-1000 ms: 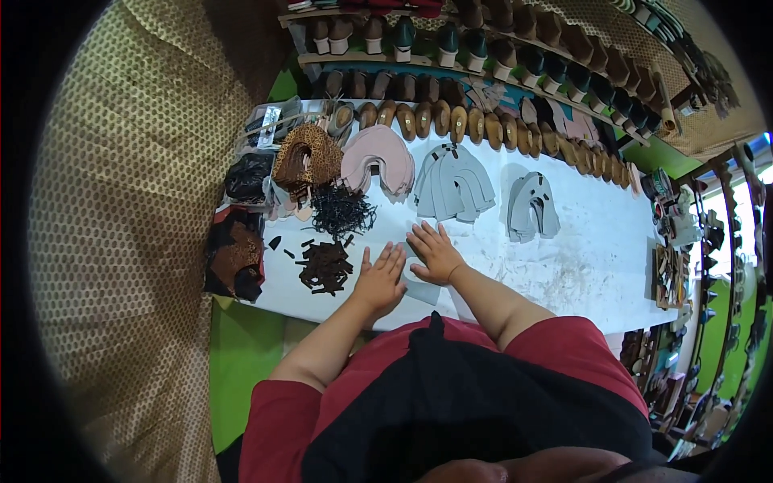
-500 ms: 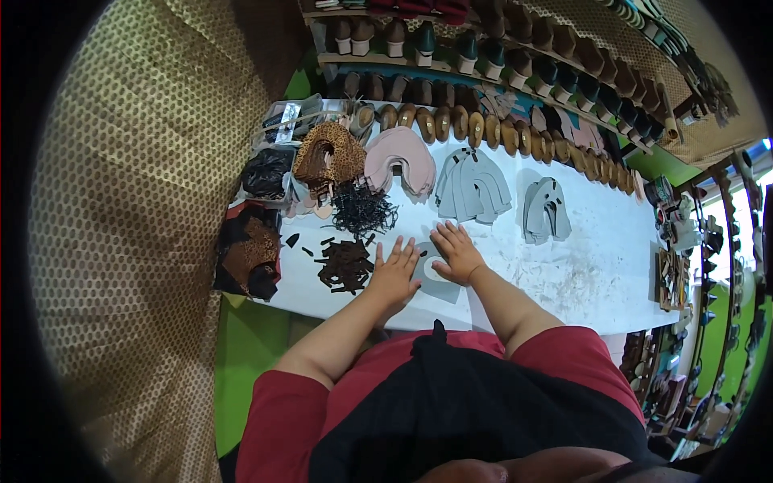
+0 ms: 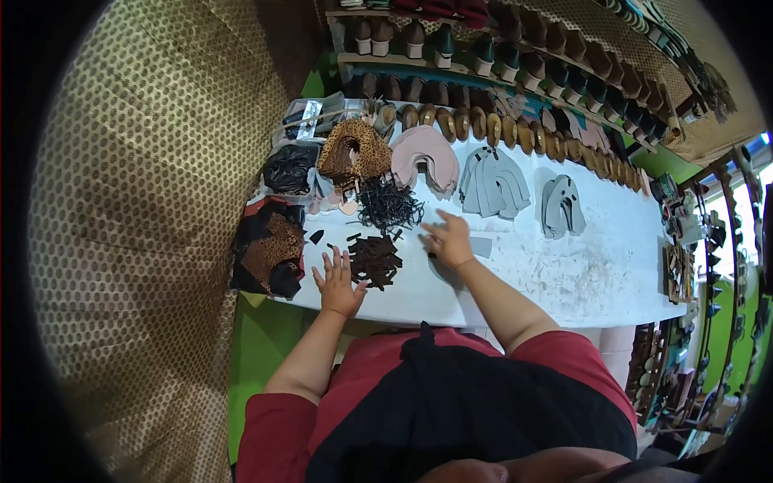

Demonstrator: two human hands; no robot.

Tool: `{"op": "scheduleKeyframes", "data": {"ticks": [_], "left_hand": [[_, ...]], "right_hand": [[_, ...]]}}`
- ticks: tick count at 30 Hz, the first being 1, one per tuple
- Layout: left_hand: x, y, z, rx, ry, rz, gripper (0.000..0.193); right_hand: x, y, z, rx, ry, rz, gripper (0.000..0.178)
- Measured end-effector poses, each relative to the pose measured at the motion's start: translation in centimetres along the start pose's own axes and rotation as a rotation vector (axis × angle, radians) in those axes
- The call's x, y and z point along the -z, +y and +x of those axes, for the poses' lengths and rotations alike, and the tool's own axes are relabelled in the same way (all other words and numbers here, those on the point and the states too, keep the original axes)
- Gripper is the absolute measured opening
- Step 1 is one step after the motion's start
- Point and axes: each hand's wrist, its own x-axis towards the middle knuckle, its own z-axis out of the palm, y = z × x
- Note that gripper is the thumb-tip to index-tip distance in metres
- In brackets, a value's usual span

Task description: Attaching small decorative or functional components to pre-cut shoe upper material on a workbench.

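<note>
My left hand (image 3: 340, 287) hovers at the near left with its fingers spread, beside a pile of short dark brown strips (image 3: 376, 262). Nothing shows in it. My right hand (image 3: 449, 241) reaches over the middle of the table, fingers apart. A flat grey cut piece (image 3: 482, 246) shows past the wrist, and the hand hides the rest of it. Just beyond these fingers lies a tangled heap of thin black strips (image 3: 389, 203). Stacks of curved grey pieces (image 3: 493, 185), similar pink pieces (image 3: 425, 157) and leopard-print pieces (image 3: 354, 151) lie farther back.
Another small grey stack (image 3: 561, 208) sits to the right on the white tabletop (image 3: 596, 282). Shoe lasts (image 3: 493, 129) line the back edge under shelves of heeled shoe forms (image 3: 483, 56). Dark and leopard scraps (image 3: 270, 249) fill the left corner, near a patterned curtain (image 3: 145, 241).
My left hand has moved left, off the grey piece to beside the brown strips. The right hand has shifted toward the black heap. The whole view has swung slightly.
</note>
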Motion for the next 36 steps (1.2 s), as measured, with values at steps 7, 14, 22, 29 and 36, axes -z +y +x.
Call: {"op": "scheduleKeyframes", "data": {"ticks": [7, 14, 22, 29, 36], "left_hand": [[1.1, 0.2, 0.2, -0.007, -0.059, -0.043, 0.090], [1.4, 0.2, 0.4, -0.012, -0.063, -0.068, 0.084], [1.9, 0.4, 0.4, 0.000, -0.078, -0.080, 0.078], [1.9, 0.6, 0.6, -0.010, -0.084, -0.066, 0.075], [1.6, 0.6, 0.5, -0.011, -0.085, -0.038, 0.075]], "right_hand": [[-2.9, -5.1, 4.3, 0.148, -0.216, -0.182, 0.021], [-3.2, -4.8, 3.6, 0.143, -0.256, -0.268, 0.014], [0.7, -1.7, -5.4, -0.678, -0.021, -0.143, 0.017], [1.2, -3.0, -7.8, -0.883, -0.050, -0.008, 0.013], [1.3, -3.7, -7.7, -0.858, -0.115, -0.048, 0.011]]}}
